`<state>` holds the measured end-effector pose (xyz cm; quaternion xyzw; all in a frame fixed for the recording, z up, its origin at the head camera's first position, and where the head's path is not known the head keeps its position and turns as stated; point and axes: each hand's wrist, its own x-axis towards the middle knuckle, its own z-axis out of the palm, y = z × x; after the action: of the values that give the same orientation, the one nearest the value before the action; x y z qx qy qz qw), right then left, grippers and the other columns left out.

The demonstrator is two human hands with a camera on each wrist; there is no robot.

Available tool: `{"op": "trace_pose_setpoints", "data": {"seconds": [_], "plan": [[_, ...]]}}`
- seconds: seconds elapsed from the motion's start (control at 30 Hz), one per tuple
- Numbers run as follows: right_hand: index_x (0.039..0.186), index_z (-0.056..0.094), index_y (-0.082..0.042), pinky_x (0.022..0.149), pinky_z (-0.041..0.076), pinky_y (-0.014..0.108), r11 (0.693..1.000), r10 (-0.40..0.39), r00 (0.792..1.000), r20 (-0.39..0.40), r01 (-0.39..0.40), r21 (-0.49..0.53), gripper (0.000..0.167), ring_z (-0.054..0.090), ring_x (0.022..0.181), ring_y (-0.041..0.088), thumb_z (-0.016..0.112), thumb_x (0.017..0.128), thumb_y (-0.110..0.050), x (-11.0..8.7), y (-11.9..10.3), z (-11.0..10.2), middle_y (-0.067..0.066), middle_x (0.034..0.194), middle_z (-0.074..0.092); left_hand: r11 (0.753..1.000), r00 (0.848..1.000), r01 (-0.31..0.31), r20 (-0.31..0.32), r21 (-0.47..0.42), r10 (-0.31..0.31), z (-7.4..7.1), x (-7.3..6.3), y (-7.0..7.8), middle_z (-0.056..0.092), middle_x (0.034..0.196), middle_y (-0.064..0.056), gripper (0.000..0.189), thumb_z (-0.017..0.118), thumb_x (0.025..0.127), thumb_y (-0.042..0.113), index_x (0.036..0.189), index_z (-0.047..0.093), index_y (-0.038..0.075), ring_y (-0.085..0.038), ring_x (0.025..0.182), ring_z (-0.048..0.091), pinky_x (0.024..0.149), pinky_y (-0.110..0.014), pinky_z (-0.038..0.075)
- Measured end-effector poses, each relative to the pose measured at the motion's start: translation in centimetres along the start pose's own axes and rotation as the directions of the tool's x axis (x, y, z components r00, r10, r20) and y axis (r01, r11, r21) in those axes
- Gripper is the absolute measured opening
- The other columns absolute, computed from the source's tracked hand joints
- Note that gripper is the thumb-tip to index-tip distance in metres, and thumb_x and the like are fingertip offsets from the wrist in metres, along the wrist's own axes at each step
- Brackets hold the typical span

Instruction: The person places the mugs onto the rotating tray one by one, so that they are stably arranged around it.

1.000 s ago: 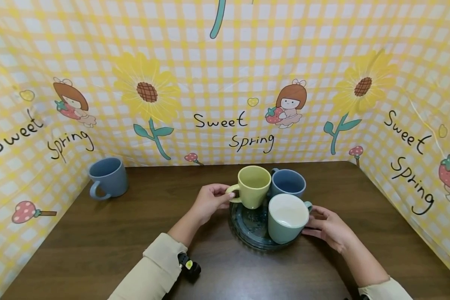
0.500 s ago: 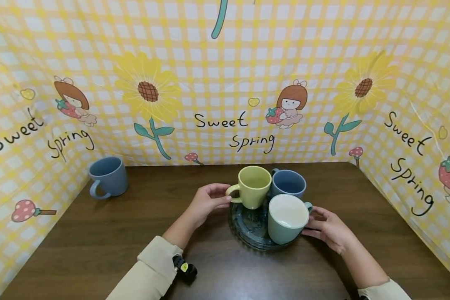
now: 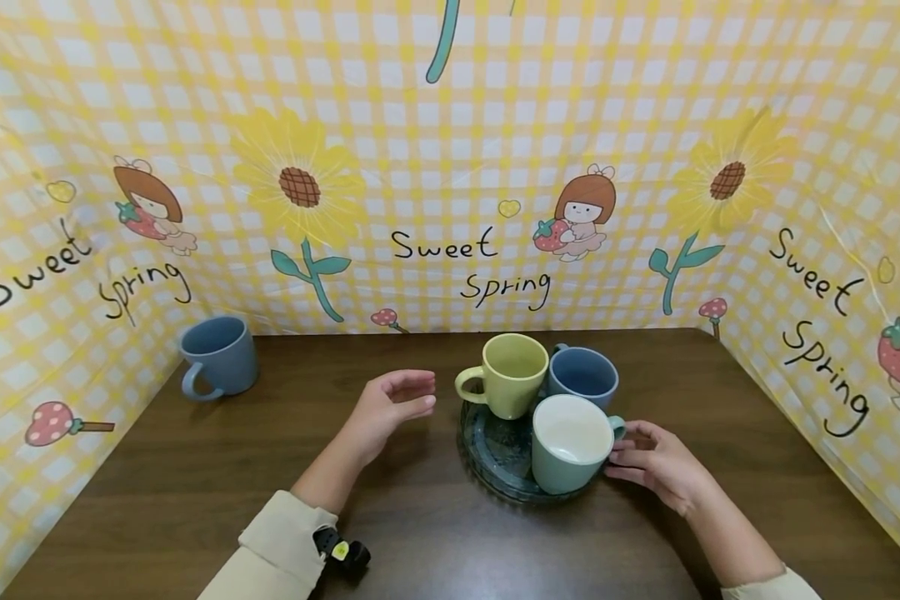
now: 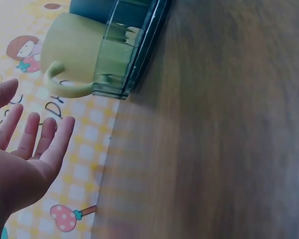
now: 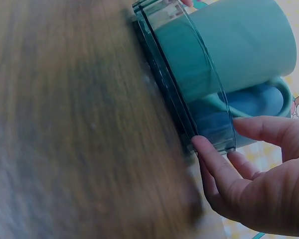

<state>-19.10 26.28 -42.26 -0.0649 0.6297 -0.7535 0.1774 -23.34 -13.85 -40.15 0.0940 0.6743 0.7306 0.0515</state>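
Observation:
A round dark tray (image 3: 487,457) with a clear raised rim carries three mugs. The yellow-green mug (image 3: 512,379) is at its back left, a blue mug (image 3: 585,372) at its back right. In front stands a pale green mug (image 3: 570,446) with a white inside. My right hand (image 5: 259,184) holds the tray's right rim, thumb at the upper edge and fingers against the outer side. Left of the tray, my left hand (image 3: 390,412) is in the air, fingers loosely extended, apart from the yellow-green mug's handle. In the left wrist view its palm holds nothing.
Another blue mug (image 3: 220,358) stands at the table's far left corner, handle toward the front. A yellow checked cloth (image 3: 435,183) with printed flowers and lettering walls in the back and sides of the brown wooden table (image 3: 195,500).
My left hand has let go at the tray's left side and moved left. The tray has turned slightly: yellow-green and blue mugs shifted right, the pale green mug left. My right hand stays at the rim.

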Motion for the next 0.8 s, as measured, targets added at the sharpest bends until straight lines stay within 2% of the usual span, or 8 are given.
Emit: {"op": "trace_pose_setpoints", "data": {"seconds": [0.2,0.37,0.47,0.63,0.8], "plan": [[0.115,0.052,0.001,0.088,0.056,0.034,1.000,-0.029,0.999,-0.033,0.028,-0.009,0.022,0.065,0.092,0.015,0.053,0.094,0.008,0.1,0.0,-0.2,0.007,0.100,0.062,0.999,0.999,-0.040,-0.011,0.035,0.041,-1.4,-1.0,0.5,0.064,0.116,-0.015,0.041,0.073,0.086,-0.001,0.123,0.059,-0.007,-0.026,0.109,0.061,0.088,-0.037,0.056],[0.135,0.038,0.014,0.090,0.055,0.033,0.999,-0.014,0.997,-0.077,0.011,-0.046,0.042,0.063,0.096,0.013,0.052,0.098,0.001,0.6,0.0,-0.1,0.004,0.107,0.060,0.992,0.996,-0.084,-0.020,0.094,0.086,-2.5,-1.7,0.8,0.066,0.117,-0.013,0.043,0.075,0.085,0.004,0.124,0.059,-0.008,-0.029,0.113,0.059,0.089,-0.031,0.055],[0.141,0.033,0.014,0.089,0.055,0.035,0.999,0.006,0.996,-0.092,-0.010,-0.045,0.048,0.064,0.096,0.014,0.051,0.099,-0.003,0.8,0.0,0.0,0.002,0.109,0.061,0.986,0.994,-0.103,-0.032,0.135,0.108,-3.1,-2.2,1.0,0.067,0.116,-0.009,0.042,0.075,0.086,0.007,0.123,0.060,-0.006,-0.026,0.113,0.059,0.090,-0.027,0.053],[0.143,0.036,0.010,0.087,0.056,0.036,0.999,0.012,0.996,-0.091,-0.016,-0.047,0.048,0.064,0.095,0.014,0.051,0.099,-0.002,1.0,0.0,-0.1,0.000,0.109,0.060,0.976,0.989,-0.122,-0.060,0.182,0.134,-4.1,-3.2,1.4,0.068,0.114,-0.005,0.038,0.075,0.087,0.009,0.121,0.062,-0.003,-0.019,0.111,0.060,0.094,-0.023,0.049],[0.143,0.034,0.011,0.087,0.056,0.036,0.998,0.006,0.996,-0.088,-0.012,-0.066,0.052,0.063,0.095,0.014,0.054,0.097,0.002,1.1,0.2,-0.1,0.001,0.109,0.057,0.970,0.985,-0.129,-0.089,0.207,0.150,-5.1,-4.1,1.7,0.067,0.117,-0.011,0.043,0.075,0.087,0.011,0.124,0.060,-0.005,-0.018,0.112,0.059,0.101,-0.029,0.045]]}}
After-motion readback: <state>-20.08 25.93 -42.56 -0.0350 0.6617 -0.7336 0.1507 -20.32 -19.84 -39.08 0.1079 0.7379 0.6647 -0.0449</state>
